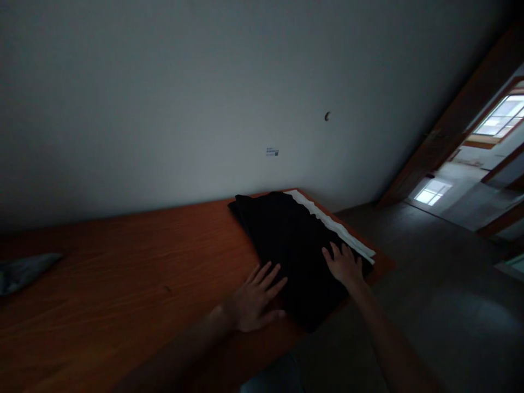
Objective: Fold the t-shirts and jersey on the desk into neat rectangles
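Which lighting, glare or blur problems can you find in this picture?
Head view: dim overall; the black cloth loses most detail to darkness; the window glares, as does the bright patch below it; left forearm soft and shadowed; wall print unreadable.

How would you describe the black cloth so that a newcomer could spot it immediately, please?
Along the pale wall runs a reddish-brown wooden tabletop. At its right end, under the right hand, lies the black cloth. It is broad and dark, unlike the narrow white cloth along its right side.
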`<state>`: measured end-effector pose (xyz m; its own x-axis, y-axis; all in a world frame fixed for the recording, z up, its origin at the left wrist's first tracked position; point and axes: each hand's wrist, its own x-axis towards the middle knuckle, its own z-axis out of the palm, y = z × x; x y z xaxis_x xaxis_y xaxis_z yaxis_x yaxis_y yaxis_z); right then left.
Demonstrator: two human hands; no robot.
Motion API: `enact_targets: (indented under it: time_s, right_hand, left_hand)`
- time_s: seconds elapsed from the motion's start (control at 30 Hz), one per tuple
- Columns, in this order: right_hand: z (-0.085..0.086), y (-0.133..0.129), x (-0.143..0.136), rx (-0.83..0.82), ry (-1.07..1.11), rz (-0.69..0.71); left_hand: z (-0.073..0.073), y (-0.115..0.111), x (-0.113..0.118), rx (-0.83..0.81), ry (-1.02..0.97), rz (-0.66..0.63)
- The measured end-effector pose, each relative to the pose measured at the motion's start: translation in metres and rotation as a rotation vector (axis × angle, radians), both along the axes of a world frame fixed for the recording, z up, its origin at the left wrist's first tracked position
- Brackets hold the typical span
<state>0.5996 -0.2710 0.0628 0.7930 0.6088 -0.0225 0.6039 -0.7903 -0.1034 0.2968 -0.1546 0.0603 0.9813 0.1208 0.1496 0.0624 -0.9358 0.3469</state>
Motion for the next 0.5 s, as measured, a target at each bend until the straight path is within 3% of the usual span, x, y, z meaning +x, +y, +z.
enact_targets:
  time_s: [0.07, 0.13, 0.2, 0.27, 0.4, 0.5]
  right_hand:
    - [0.007, 0.009, -0.010, 0.008, -0.059, 0.024]
    - [0.016, 0.023, -0.027, 0.048, -0.099, 0.151]
    - [0.020, 0.037, -0.045, 0.126, -0.121, 0.338]
    - [0.017, 0.047, -0.060, 0.171, -0.122, 0.432]
    - [0.004, 0.055, -0.069, 0.015, 0.012, 0.316]
    - [0.006, 0.071, -0.064, -0.107, 0.078, 0.246]
  left_hand:
    - [-0.006, -0.013, -0.009, -0.023, -0.020, -0.004]
    - [-0.006, -0.017, -0.019, -0.055, -0.034, 0.000]
    - [-0.004, -0.014, -0.034, -0.080, -0.067, 0.031]
    - [-0.002, -0.005, -0.057, -0.079, -0.104, 0.089]
    - [-0.005, 0.026, -0.126, -0.013, -0.132, 0.330]
    - [-0.007, 0.052, -0.187, 0.037, -0.163, 0.560]
